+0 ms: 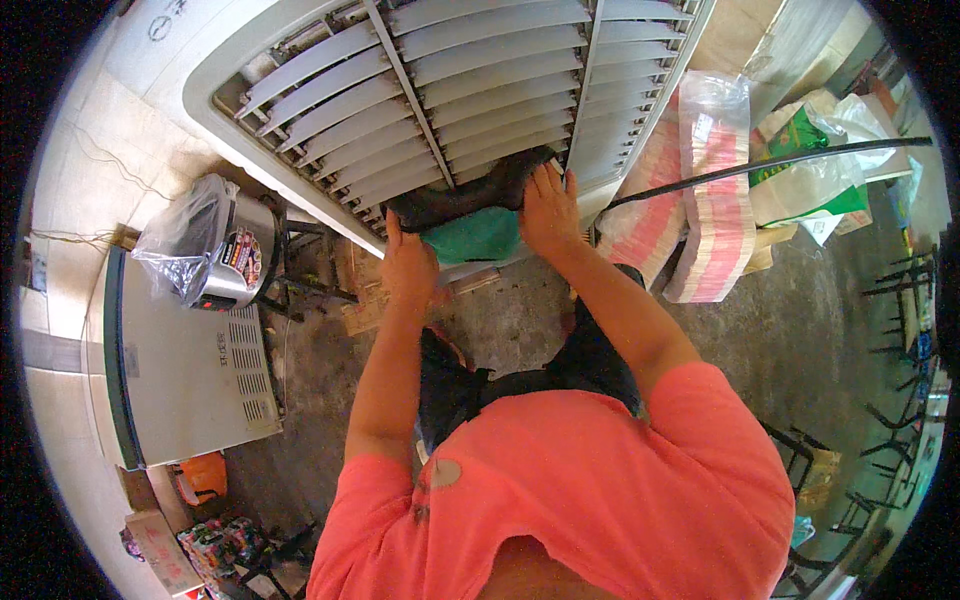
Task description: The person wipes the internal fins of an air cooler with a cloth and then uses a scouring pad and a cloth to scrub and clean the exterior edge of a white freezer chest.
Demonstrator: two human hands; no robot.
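Observation:
A large white louvered grille panel [495,82] with dusty slats stands before me. Across its lower slats lies a dark, crumpled cloth [457,199], which I hold at both ends. My left hand [409,259] grips the left end, its index finger extended up against the grille's lower edge. My right hand [549,206] presses on the right end, fingers laid over the cloth near a vertical bar of the grille. Between my hands, just below the cloth, a green rounded thing [476,234] shows; what it is I cannot tell.
At left, a plastic-covered metal cooker [244,251] stands by a white chest appliance [187,360]. Long bagged bundles [716,202] lean right of the grille, beside green and white bags [810,165]. A black strip [772,165] crosses them. Stools [892,420] stand at far right.

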